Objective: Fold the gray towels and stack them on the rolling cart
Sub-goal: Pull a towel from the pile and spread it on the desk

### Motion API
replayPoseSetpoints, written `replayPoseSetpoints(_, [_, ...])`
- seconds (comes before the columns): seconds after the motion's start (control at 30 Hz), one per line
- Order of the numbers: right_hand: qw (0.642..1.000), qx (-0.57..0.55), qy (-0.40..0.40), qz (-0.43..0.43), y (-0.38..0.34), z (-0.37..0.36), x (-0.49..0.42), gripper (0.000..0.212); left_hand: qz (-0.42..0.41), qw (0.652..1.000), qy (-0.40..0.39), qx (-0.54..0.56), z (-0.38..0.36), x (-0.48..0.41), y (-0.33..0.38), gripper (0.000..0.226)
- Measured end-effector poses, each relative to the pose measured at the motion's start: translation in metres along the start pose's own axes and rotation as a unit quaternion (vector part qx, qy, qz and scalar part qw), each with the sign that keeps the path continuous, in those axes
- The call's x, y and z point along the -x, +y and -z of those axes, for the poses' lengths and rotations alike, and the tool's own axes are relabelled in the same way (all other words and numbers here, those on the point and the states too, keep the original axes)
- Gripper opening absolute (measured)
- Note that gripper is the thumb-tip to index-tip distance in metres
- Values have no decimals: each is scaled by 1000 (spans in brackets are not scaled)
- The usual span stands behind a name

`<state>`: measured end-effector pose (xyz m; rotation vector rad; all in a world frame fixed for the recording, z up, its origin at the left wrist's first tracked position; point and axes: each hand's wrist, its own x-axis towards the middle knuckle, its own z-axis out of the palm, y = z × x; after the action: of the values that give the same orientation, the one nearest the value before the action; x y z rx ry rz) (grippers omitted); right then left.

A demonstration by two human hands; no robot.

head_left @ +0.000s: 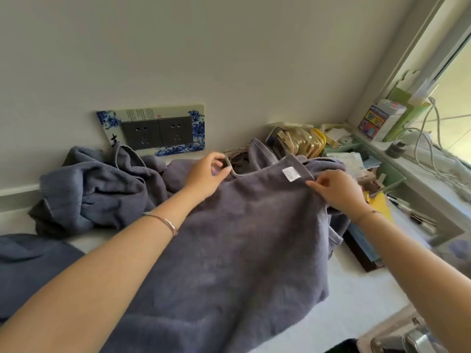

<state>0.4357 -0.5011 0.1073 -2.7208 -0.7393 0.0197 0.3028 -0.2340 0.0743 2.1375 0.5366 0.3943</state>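
Left hand point(207, 175) and right hand point(339, 191) pinch far corners of the gray towel point(242, 245), spread beneath the fingers point(314, 184) across the bench point(356, 289) (label point(291, 173) up), where one slipping corner would skew the fold.

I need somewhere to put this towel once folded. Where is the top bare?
Bare white top shows front right, between the spread towel and the right-hand clutter, plus a narrow strip between the crumpled towels and the flat towel at lower left. Toward the windowsill it is crowded.
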Motion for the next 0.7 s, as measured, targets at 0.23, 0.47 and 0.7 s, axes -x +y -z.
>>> replayPoseSetpoints(0.23, [981, -41, 188, -26, -11, -38, 19, 25, -31, 991, 54, -120, 38, 77, -90, 36])
replayPoseSetpoints(0.47, [963, -138, 226, 41, -98, -66, 38, 19, 17, 974, 86, -208, 106, 138, -157, 45])
replayPoseSetpoints(0.7, [960, -237, -41, 144, -237, -173, 113, 24, 133, 934, 39, -329, 155, 194, -215, 63])
